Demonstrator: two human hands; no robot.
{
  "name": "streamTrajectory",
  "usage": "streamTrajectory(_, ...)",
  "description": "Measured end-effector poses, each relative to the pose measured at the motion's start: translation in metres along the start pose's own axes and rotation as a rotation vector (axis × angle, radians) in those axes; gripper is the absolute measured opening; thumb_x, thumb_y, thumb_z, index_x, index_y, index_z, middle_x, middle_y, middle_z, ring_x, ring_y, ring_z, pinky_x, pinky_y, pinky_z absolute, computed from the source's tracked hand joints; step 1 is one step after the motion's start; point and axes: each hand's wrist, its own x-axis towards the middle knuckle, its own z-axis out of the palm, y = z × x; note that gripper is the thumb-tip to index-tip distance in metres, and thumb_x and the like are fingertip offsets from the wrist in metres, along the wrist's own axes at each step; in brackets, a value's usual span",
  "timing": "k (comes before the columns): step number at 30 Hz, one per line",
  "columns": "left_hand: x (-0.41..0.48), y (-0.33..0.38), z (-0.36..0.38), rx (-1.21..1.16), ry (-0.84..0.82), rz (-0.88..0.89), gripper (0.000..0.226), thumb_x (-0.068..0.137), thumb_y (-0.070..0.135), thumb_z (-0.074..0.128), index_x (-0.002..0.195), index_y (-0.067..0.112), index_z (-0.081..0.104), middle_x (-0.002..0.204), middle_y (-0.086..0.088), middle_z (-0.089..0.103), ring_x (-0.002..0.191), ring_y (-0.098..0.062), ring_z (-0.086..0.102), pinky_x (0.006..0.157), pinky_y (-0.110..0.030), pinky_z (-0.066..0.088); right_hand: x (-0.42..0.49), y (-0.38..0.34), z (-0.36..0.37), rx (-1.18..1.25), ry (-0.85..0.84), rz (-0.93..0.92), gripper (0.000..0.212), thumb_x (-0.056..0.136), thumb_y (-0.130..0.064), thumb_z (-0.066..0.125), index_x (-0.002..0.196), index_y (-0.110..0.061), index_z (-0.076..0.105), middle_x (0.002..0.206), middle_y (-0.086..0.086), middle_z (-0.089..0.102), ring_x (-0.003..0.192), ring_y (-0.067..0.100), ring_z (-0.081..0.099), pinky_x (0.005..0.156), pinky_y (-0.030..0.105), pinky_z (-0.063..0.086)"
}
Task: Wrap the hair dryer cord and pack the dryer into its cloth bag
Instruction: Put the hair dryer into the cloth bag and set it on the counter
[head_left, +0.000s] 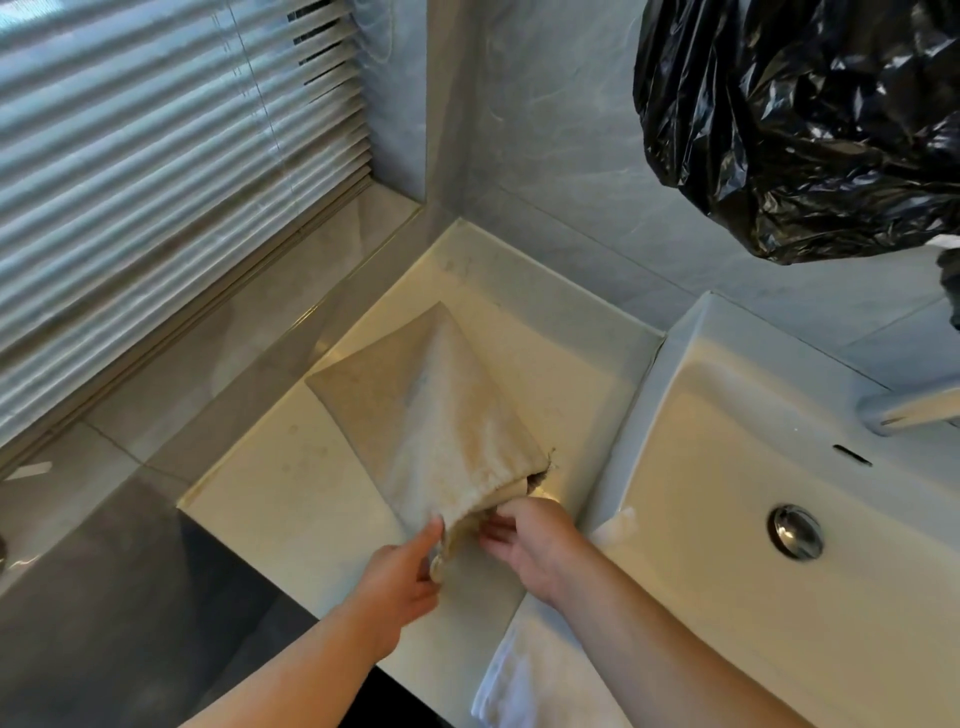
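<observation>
A beige cloth bag (431, 400) lies on the cream counter (291, 483), bulging in a peak as if something fills it. Its gathered mouth points toward me. A small dark patch (539, 477) shows at the mouth's right edge; the hair dryer itself and its cord are hidden. My left hand (402, 577) pinches the bag's mouth at its near left corner. My right hand (530, 545) grips the mouth from the right, fingers curled on the fabric or its drawstring.
A white sink (727, 467) with a metal drain (795, 530) is on the right, a faucet (904, 410) above it. A white towel (514, 675) hangs over the counter's front edge. A black plastic bag (800, 119) hangs top right. Window blinds (156, 171) fill the left.
</observation>
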Motion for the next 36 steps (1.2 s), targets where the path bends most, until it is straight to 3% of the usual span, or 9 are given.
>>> streamTrajectory(3,0.004,0.005,0.013,-0.136,-0.075,0.016,0.043,0.086,0.035,0.072,0.113,0.004,0.064,0.103,-0.016,0.068,0.088,-0.029,0.068,0.074,-0.037,0.057,-0.004,-0.001,0.002,0.064,-0.051,-0.012,0.015,0.088,-0.017,0.055,0.090,-0.006,0.064,0.092,0.016,0.067,0.089,0.031,0.064,0.080,0.044,0.056)
streamTrajectory(8,0.008,0.011,0.013,0.118,0.004,0.131,0.030,0.083,0.015,0.076,0.109,0.006,0.065,0.087,-0.011,0.069,0.073,-0.021,0.065,0.060,-0.028,0.056,0.009,-0.007,0.013,-0.154,0.005,0.028,0.063,0.068,-0.073,0.063,0.108,-0.024,0.063,0.111,0.006,0.068,0.102,0.028,0.064,0.083,0.042,0.057)
streamTrajectory(13,0.006,0.016,-0.001,0.303,-0.019,0.097,0.029,0.083,0.015,0.074,0.109,0.012,0.060,0.096,-0.009,0.064,0.076,-0.019,0.061,0.063,-0.029,0.055,0.032,-0.017,0.015,0.034,0.178,-0.005,0.047,0.076,-0.032,0.076,0.116,-0.011,0.064,0.105,0.008,0.071,0.094,0.028,0.067,0.086,0.043,0.057)
streamTrajectory(18,0.006,0.020,-0.005,0.285,-0.090,0.087,0.023,0.086,0.016,0.071,0.107,0.012,0.062,0.087,-0.008,0.062,0.070,-0.018,0.055,0.061,-0.027,0.048,0.033,-0.017,0.014,0.215,0.140,-0.006,0.025,0.087,0.005,0.056,0.110,-0.003,0.062,0.088,0.011,0.066,0.084,0.028,0.063,0.081,0.042,0.051)
streamTrajectory(23,0.005,0.016,-0.016,0.311,-0.073,0.118,0.020,0.090,0.028,0.068,0.103,0.013,0.065,0.080,-0.007,0.065,0.066,-0.015,0.051,0.056,-0.024,0.043,0.025,-0.029,0.016,-0.149,0.017,0.041,0.018,0.089,0.000,0.049,0.102,-0.004,0.061,0.096,0.017,0.066,0.086,0.030,0.065,0.077,0.044,0.058)
streamTrajectory(26,0.006,0.015,-0.026,0.352,-0.091,0.143,0.020,0.092,0.029,0.066,0.100,0.010,0.067,0.081,-0.007,0.065,0.060,-0.013,0.046,0.055,-0.023,0.044,0.019,-0.062,-0.001,-0.642,0.228,-0.159,0.008,0.082,-0.009,0.057,0.076,-0.003,0.060,0.073,0.015,0.064,0.064,0.027,0.065,0.066,0.041,0.061)
streamTrajectory(29,0.007,0.013,-0.030,0.363,-0.108,0.151,0.017,0.091,0.021,0.067,0.087,0.005,0.067,0.081,-0.009,0.066,0.055,-0.011,0.048,0.056,-0.022,0.048,0.026,-0.088,-0.018,-0.875,0.312,-0.276,0.003,0.086,-0.010,0.050,0.089,-0.009,0.052,0.084,0.010,0.054,0.080,0.027,0.059,0.064,0.037,0.055)
streamTrajectory(33,0.006,0.008,-0.029,0.357,-0.077,0.141,0.027,0.088,0.020,0.071,0.068,0.007,0.059,0.073,-0.011,0.066,0.048,-0.010,0.052,0.055,-0.022,0.051,0.048,-0.073,-0.023,-0.616,0.136,0.057,0.022,0.094,0.002,0.040,0.076,-0.008,0.047,0.082,0.012,0.049,0.074,0.024,0.053,0.043,0.030,0.055)
streamTrajectory(36,0.004,0.008,-0.032,0.426,-0.005,0.165,0.025,0.086,0.022,0.073,0.070,0.006,0.063,0.059,-0.007,0.063,0.047,-0.012,0.051,0.050,-0.021,0.050,0.058,-0.068,-0.029,-0.539,0.124,0.011,0.022,0.091,0.006,0.050,0.072,-0.006,0.050,0.067,0.008,0.044,0.054,0.014,0.041,0.033,0.020,0.046)
